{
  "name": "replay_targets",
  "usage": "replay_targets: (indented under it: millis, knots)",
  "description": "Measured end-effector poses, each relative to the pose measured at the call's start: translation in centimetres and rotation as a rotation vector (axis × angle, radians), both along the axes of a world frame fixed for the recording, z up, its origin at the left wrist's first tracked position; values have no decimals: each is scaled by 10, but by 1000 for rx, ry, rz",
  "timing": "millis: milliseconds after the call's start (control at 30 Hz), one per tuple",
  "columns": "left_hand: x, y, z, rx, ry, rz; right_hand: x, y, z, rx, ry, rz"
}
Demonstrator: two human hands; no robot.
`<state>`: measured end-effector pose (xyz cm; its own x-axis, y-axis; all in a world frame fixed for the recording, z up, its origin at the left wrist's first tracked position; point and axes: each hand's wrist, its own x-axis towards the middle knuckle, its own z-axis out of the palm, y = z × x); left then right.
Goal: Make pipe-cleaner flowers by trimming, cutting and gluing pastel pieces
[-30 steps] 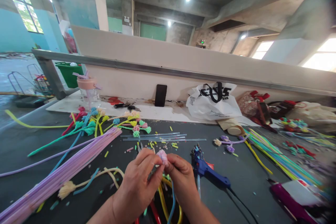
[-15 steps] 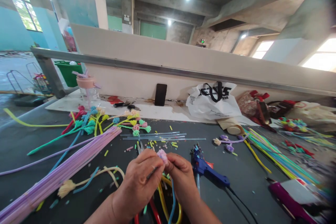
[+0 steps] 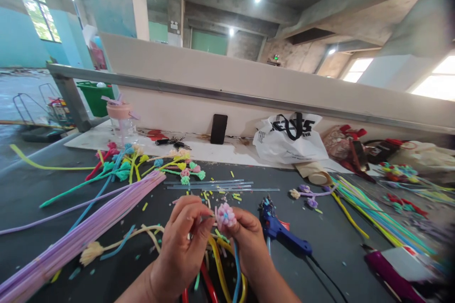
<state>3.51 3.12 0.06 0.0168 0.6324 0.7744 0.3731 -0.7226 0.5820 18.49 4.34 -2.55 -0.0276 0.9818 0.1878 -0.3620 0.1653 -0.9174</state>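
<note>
We've got the pink flower (image 3: 230,220) pinched in the right hand (image 3: 247,232), left of the glue gun (image 3: 284,233), likely to steady it. Left hand (image 3: 188,232): thumb and finger nearly meet beside it; can't tell if they grip anything. Versus earlier, left fingertips sit further back, exposing the flower's blue centre (image 3: 225,216).

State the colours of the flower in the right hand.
The flower is pale pink with a light blue centre, clearest in the head view.
</note>
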Motion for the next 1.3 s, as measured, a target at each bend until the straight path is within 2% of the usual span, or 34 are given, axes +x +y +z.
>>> replay_targets:
  millis: [233, 500, 700, 900, 1033, 1300]
  knots:
    - [4, 0, -3, 14, 70, -47, 4, 3, 2, 132, -20, -66]
    - [3, 4, -1, 37, 154, -46, 4, 3, 4, 167, -104, -43]
    - [4, 5, 1, 38, 169, -53, 5, 4, 2, 137, -130, 2]
    - [5, 5, -5, -1, 81, -84, 2, 4, 0, 43, -41, 46]
    - [5, 5, -6, 9, 130, -81, 2, 4, -2, 45, -52, -2]
    - [8, 5, -7, -23, 125, -21, 5, 5, -2, 214, -292, -125]
